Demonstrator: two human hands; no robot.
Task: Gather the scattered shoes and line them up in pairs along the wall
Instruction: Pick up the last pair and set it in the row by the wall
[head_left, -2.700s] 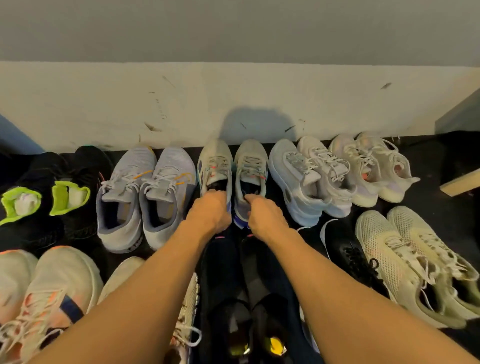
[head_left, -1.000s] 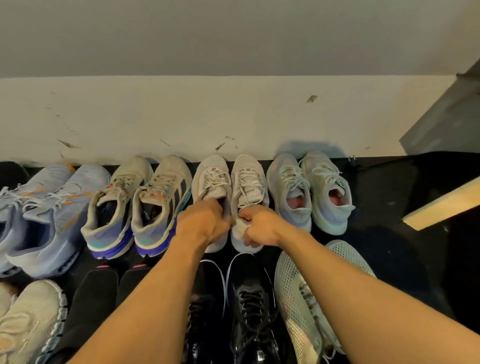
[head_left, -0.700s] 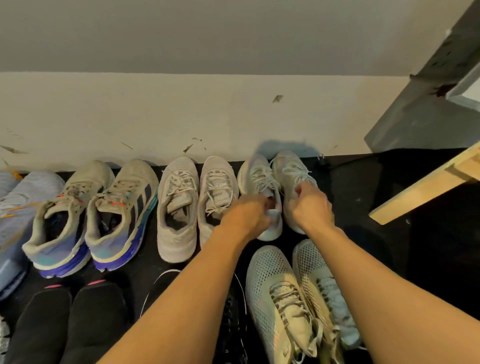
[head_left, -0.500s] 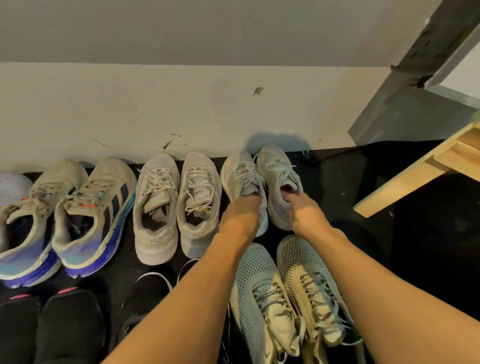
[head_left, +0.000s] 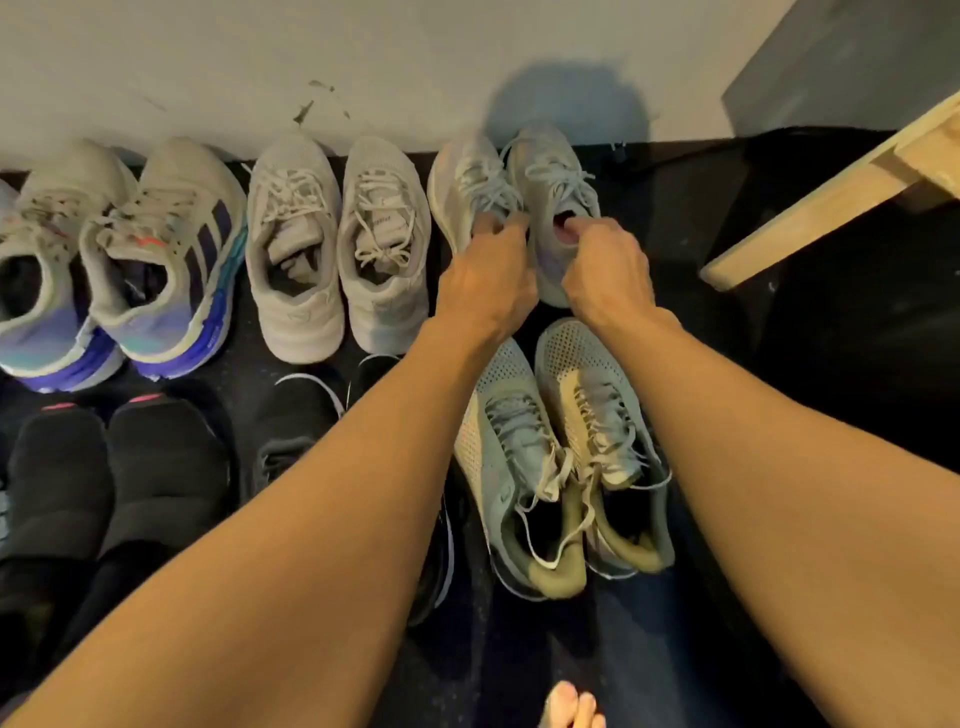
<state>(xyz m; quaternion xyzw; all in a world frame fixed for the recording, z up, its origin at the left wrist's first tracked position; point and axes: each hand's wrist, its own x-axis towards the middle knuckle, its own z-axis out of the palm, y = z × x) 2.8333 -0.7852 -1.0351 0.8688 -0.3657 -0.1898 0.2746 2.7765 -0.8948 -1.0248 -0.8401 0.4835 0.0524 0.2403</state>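
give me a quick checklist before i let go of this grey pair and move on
1. Left hand grips the left grey shoe: ok.
2. Right hand has fingers hooked in the opening of the right grey shoe: ok.
3. Both grey shoes side by side, toes toward the wall: ok.
4. Toes touching the wall: cannot tell.
5. Grey pair apart from the white pair: ok.
6. Mesh pair lined up at the wall: not ok, it lies in the row behind.
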